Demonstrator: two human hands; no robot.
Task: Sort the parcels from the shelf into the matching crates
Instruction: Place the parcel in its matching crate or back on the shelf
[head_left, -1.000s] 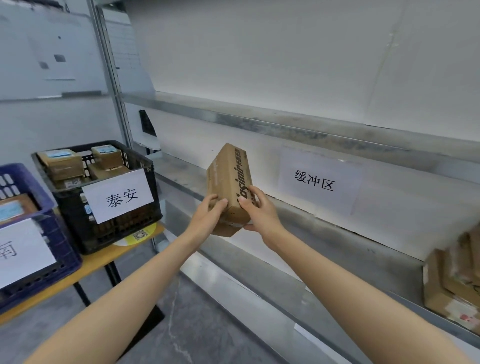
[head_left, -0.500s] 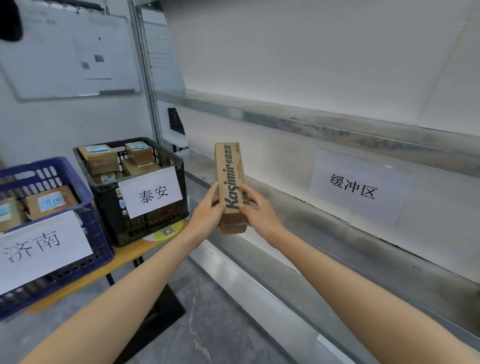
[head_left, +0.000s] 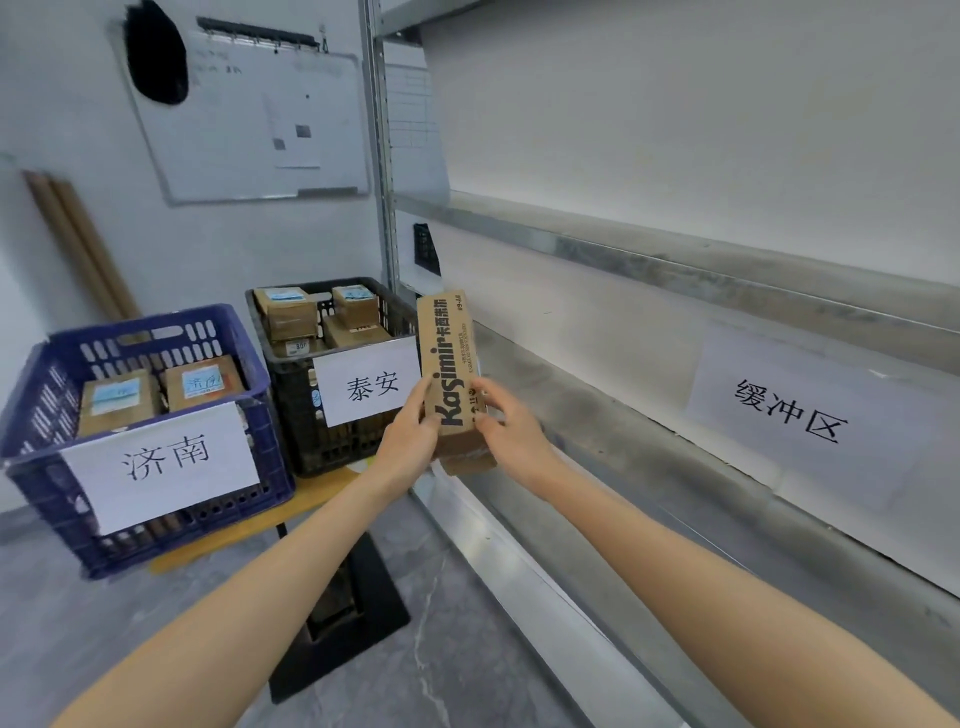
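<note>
- The left hand (head_left: 409, 441) and right hand (head_left: 514, 435) clamp one parcel's (head_left: 448, 353) lower end from either side.
- The parcel is a brown carton held upright, with "Kasimir" printed lengthwise; the smaller print is probably unreadable.
- The black crate (head_left: 296, 415) is at its 9 o'clock, and the shelf (head_left: 597, 415) is at 3 o'clock.

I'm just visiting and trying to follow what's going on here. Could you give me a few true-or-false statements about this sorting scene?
1. Only the right hand holds the cardboard box. False: the left hand grips it too.
2. The box has Kasimir printed on it. True.
3. The blue crate is empty. False: it holds parcels.
4. The black crate has a sign reading 泰安. True.
</note>
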